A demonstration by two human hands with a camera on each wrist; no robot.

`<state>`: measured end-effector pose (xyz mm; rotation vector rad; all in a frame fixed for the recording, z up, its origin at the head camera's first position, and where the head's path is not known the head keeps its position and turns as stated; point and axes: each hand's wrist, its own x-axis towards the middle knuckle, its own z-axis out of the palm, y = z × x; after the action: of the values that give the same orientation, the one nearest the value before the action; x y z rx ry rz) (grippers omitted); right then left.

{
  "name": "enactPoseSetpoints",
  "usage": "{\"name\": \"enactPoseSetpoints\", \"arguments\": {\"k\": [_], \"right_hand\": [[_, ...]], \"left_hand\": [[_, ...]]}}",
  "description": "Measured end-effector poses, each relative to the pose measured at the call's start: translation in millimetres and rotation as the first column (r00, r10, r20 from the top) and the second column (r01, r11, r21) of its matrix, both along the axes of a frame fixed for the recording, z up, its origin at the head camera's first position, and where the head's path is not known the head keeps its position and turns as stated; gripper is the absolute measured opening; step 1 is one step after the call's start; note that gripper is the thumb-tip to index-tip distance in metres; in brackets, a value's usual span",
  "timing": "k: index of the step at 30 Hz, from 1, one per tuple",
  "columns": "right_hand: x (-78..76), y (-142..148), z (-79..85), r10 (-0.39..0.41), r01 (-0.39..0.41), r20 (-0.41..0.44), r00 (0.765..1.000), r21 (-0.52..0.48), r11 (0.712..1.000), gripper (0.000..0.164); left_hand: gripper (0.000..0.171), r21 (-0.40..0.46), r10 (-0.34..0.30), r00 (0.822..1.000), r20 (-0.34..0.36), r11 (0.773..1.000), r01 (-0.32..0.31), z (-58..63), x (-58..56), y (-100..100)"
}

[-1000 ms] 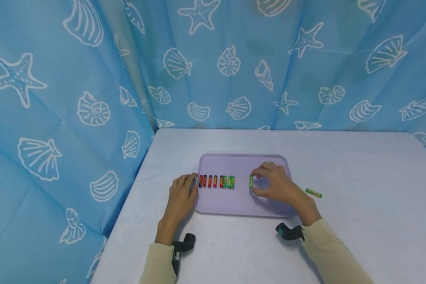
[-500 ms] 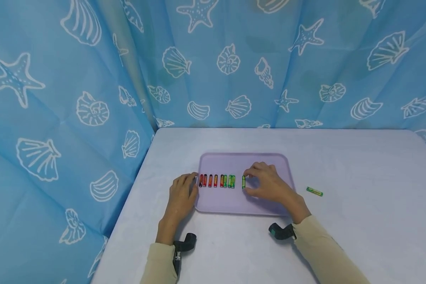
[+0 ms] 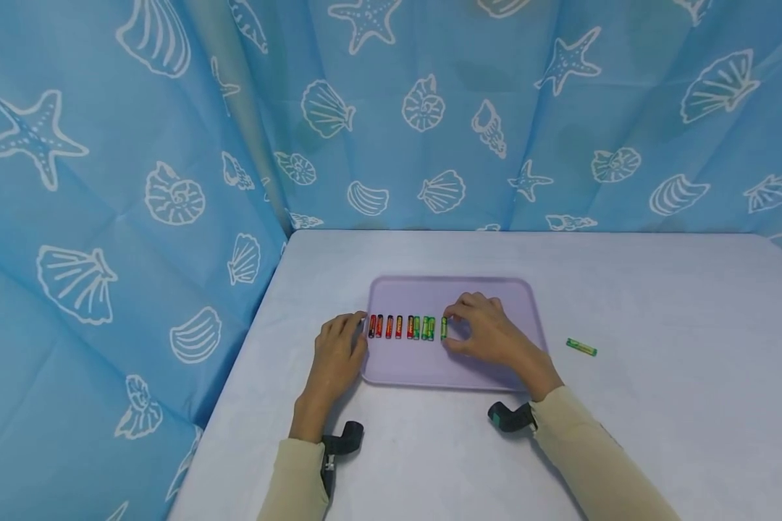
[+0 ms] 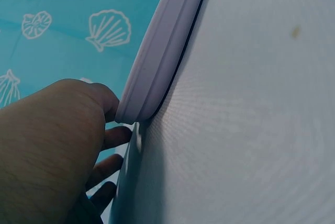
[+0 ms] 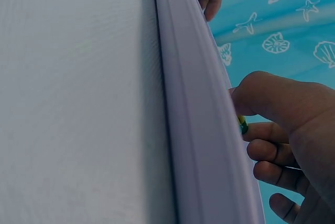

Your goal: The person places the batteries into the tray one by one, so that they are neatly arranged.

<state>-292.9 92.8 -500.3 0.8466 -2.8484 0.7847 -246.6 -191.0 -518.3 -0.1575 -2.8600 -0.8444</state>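
Observation:
My right hand (image 3: 485,333) pinches a green battery (image 3: 444,329) between thumb and index finger, one at each end, over a lilac tray (image 3: 410,370). In the right wrist view only a bit of that battery (image 5: 243,124) shows past the rim. Just left of it runs a row of batteries standing side by side lengthwise: several red-and-black batteries (image 3: 389,327), then 3 green batteries (image 3: 425,328). At the tray's left edge rests my left hand (image 3: 336,354), its thumb and index fingertip against the rim (image 4: 152,56), other fingers loosely spread.
Another green battery (image 3: 581,347) lies slantwise on the white tablecloth (image 3: 678,376), right of the tray. Behind the table hangs a blue curtain (image 3: 391,145) with white shells and starfish. Both sleeved wrists carry black camera mounts (image 3: 511,417).
My right hand has slid left across the tray with its green battery, bringing it close to the row's right end. My left hand keeps its place at the tray edge.

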Motion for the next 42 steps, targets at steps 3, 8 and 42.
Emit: {"name": "enactPoseSetpoints", "arguments": {"k": [3,8,42], "right_hand": [[-1.0,-2,-2.0,0.005,-0.005,0.022,1.0,-0.003,1.0,0.038],[0.9,-5,-2.6,0.014,-0.013,0.074,0.997,-0.018,1.0,0.04],[3.2,15,21.8,0.046,-0.045,0.01,0.999,-0.093,0.995,0.039]], "left_hand": [[0.042,0.002,0.0,1.0,0.004,1.0,0.0,-1.7,0.3,0],[0.041,0.005,-0.004,1.0,-0.005,1.0,0.004,-2.7,1.6,1],[0.041,-0.002,-0.023,0.999,-0.041,1.0,0.023,-1.4,0.6,-2]]}}
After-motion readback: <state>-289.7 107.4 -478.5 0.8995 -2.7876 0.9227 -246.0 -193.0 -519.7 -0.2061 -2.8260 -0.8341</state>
